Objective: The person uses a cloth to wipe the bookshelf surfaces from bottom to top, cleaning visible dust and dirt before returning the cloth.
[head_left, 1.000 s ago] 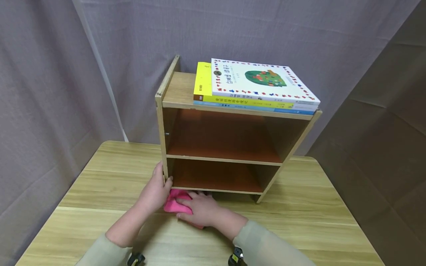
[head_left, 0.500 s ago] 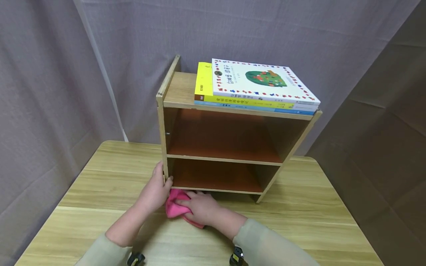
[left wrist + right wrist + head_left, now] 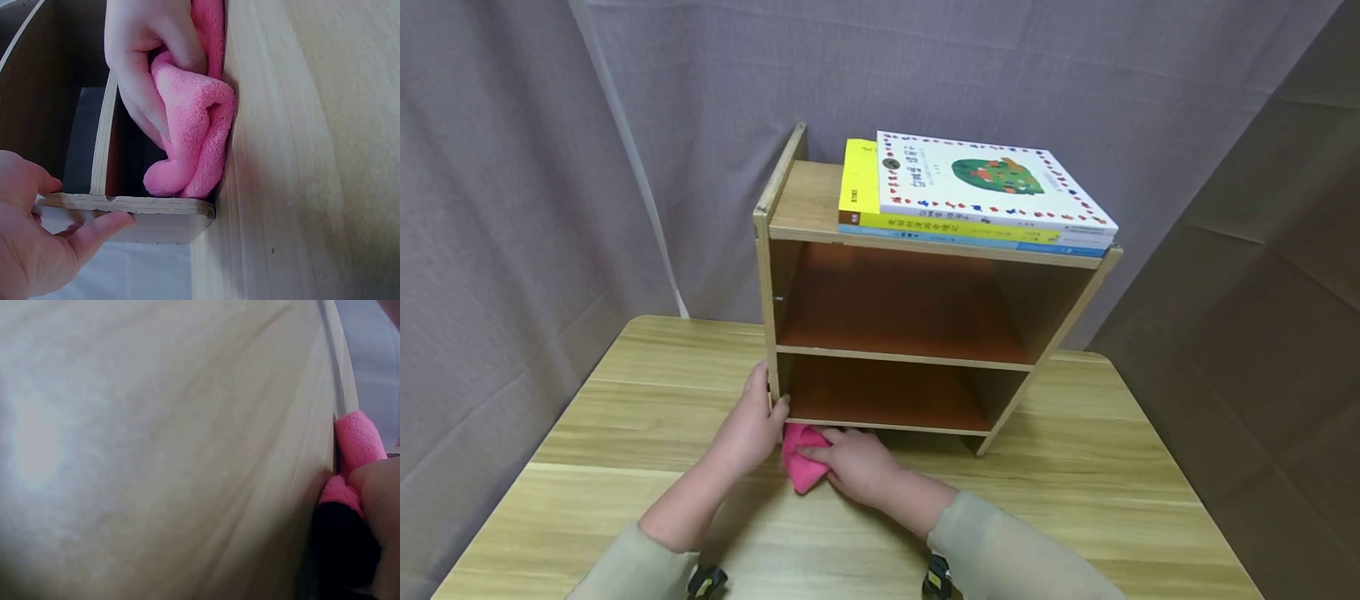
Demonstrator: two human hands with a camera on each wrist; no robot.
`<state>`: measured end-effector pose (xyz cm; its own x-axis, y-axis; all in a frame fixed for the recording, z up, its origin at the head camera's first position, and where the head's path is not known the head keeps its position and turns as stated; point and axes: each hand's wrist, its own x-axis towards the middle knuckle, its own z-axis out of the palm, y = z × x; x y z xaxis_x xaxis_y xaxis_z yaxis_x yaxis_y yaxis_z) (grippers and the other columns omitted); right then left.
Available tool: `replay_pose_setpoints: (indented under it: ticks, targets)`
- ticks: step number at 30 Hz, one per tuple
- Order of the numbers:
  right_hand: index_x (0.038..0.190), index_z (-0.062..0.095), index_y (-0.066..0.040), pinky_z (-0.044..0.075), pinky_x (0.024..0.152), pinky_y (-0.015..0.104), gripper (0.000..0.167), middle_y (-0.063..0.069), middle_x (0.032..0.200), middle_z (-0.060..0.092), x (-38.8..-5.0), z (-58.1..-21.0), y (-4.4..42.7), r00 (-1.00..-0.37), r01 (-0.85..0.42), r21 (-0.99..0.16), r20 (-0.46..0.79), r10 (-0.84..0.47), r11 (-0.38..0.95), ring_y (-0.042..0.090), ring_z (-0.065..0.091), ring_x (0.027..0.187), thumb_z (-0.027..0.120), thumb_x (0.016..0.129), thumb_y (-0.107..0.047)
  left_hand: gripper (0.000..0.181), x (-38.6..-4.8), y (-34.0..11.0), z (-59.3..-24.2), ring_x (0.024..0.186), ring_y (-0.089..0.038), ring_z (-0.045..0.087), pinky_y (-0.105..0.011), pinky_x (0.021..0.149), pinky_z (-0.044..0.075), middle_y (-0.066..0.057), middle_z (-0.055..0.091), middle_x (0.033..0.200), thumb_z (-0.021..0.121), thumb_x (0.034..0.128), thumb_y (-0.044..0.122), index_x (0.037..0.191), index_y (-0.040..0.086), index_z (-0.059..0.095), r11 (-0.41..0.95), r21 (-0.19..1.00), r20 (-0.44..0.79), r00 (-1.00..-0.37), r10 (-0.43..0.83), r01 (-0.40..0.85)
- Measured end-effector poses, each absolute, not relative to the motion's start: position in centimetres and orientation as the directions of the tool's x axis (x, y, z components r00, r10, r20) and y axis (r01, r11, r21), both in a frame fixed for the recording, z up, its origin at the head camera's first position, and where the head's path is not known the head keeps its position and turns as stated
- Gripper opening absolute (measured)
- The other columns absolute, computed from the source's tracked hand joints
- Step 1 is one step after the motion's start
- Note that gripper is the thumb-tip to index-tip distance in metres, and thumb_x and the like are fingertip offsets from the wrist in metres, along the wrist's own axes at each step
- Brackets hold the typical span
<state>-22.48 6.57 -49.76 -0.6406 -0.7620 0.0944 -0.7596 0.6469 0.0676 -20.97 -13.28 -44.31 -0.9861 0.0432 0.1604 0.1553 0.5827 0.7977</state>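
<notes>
Pink cloth [image 3: 805, 473]: grasped by fingers of R hand [image 3: 863, 468], bent into its folds. Loc.: under front of shelf unit [image 3: 904, 357], by unit's L side panel [image 3: 767, 317]. Handling (est.): light, soft, limp, unlikely to slip or break; best hold approx. at bunched middle, as loose edges would flop. Fingers of L hand [image 3: 751, 429] grip same panel, low at unit's front. Bench [image 3: 1105, 500] beneath unit; books [image 3: 977, 187] stacked atop unit, white bk. uppermost; curtain [image 3: 715, 108] behind unit.
</notes>
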Motion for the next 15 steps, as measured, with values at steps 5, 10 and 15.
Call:
replay_pose_setpoints:
  ticks: [5, 10, 15]
  targets:
    - [0.136, 0.059, -0.042, 0.055, 0.069, 0.037, 0.044, -0.002, 0.144, 0.053, -21.9, -49.4, 6.9, -0.666, -0.734, 0.086, 0.109, -0.738, 0.674, 0.023, 0.064, 0.099, 0.064, 0.095, -0.025, 0.062, -21.1, -13.2, -44.2, 0.132, -0.042, 0.044, -0.058, 0.107, 0.036, -0.024, 0.036, 0.147, 0.05, 0.1018, 0.015, 0.154, 0.008, 0.017, 0.58, 0.797, 0.176, -0.983, 0.043, 0.168]
    - [0.134, 0.061, -0.04, 0.056, 0.076, 0.043, 0.043, -0.001, 0.14, 0.056, -21.3, -49.3, 7.9, -0.653, -0.74, 0.088, 0.143, -0.744, 0.667, 0.025, 0.061, 0.107, 0.067, 0.094, -0.026, 0.062, -21.1, -13.2, -44.2, 0.129, -0.04, 0.048, -0.057, 0.105, 0.04, -0.023, 0.036, 0.149, 0.05, 0.1023, 0.016, 0.154, 0.009, 0.017, 0.581, 0.798, 0.167, -0.985, 0.041, 0.16]
    - [0.131, 0.064, -0.037, 0.056, 0.077, 0.041, 0.042, 0.002, 0.136, 0.058, -20.7, -49.5, 9.2, -0.614, -0.768, 0.081, 0.188, -0.766, 0.635, 0.023, 0.06, 0.106, 0.07, 0.092, -0.023, 0.061, -21.0, -13.1, -44.2, 0.083, -0.033, 0.066, -0.044, 0.07, 0.056, -0.021, 0.037, 0.146, 0.048, 0.1031, 0.014, 0.155, 0.013, 0.015, 0.532, 0.838, 0.118, -0.992, 0.039, 0.12]
